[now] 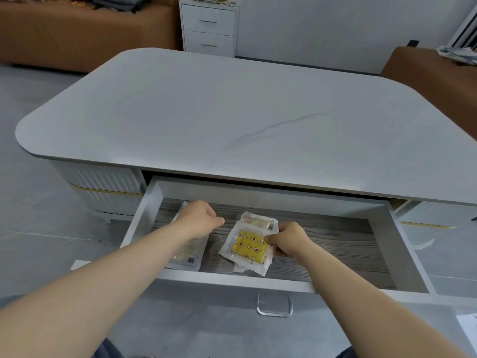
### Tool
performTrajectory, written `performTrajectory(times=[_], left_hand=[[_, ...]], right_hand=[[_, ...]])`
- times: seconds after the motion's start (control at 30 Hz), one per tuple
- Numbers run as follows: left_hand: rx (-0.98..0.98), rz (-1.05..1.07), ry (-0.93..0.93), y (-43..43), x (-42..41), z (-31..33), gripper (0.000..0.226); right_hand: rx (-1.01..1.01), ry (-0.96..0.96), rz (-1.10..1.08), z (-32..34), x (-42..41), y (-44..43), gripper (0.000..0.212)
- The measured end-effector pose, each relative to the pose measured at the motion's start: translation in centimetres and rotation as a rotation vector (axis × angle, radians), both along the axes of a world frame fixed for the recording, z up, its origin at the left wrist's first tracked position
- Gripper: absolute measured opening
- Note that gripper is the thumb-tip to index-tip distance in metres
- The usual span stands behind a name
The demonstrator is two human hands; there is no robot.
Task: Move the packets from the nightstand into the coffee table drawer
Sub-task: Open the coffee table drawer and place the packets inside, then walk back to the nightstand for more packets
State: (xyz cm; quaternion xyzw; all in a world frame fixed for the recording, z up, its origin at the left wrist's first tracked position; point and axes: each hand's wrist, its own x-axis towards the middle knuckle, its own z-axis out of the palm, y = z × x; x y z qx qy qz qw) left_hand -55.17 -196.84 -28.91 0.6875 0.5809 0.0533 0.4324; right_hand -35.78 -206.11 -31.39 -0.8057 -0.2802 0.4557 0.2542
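The coffee table drawer (402, 244) is pulled out, showing its wood-grain floor. A clear packet with a yellow patterned pad (247, 245) lies in the middle of it, on top of another clear packet whose edges stick out. My right hand (289, 239) pinches the yellow packet's right edge. A further clear packet (189, 255) lies at the drawer's left end, partly hidden under my left forearm. My left hand (198, 215) hovers over it with fingers curled, holding nothing that I can see. The white nightstand (209, 24) stands far behind the table, with several packets on top.
The grey coffee table top (206, 104) spreads above the drawer. A metal handle (275, 306) hangs from the drawer front. Brown sofas (77, 34) sit at the back left and right. A sheet of paper (468, 329) lies on the floor at right.
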Motion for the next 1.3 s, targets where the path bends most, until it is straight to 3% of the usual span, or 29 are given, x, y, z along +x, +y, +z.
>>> performTrajectory(times=[0.1,0.2,0.27,0.37,0.53,0.9,1.13,1.3], left_hand=[[0.006,-0.009,0.016,-0.1,-0.1,0.2,0.032],[0.055,-0.069,0.050,-0.7,-0.2,0.9,0.032],[0.091,-0.102,0.052,-1.4,-0.4,1.9,0.034],[0.201,-0.128,0.015,-3.1,-1.0,3.6,0.034],[0.322,-0.208,-0.005,-5.2,-1.6,7.2,0.035],[0.527,-0.326,-0.072,1.0,3.1,13.4,0.038],[0.447,-0.358,-0.090,9.0,8.6,16.5,0.037],[0.370,-0.382,-0.092,10.1,11.4,23.3,0.034]], right_hand=[[-0.079,-0.097,0.142,0.4,-0.5,0.1,0.028],[-0.099,-0.376,0.321,1.4,-1.0,-0.1,0.037],[-0.005,-0.520,0.356,2.4,-1.2,-0.9,0.041],[0.192,-0.577,0.362,4.4,-1.7,-3.1,0.039],[0.221,-0.785,0.486,7.7,-0.9,-5.8,0.038],[0.392,-0.935,0.462,14.9,3.8,-0.2,0.038],[0.359,-0.953,0.434,19.7,8.8,7.5,0.038],[0.271,-0.916,0.394,27.1,11.0,7.2,0.037]])
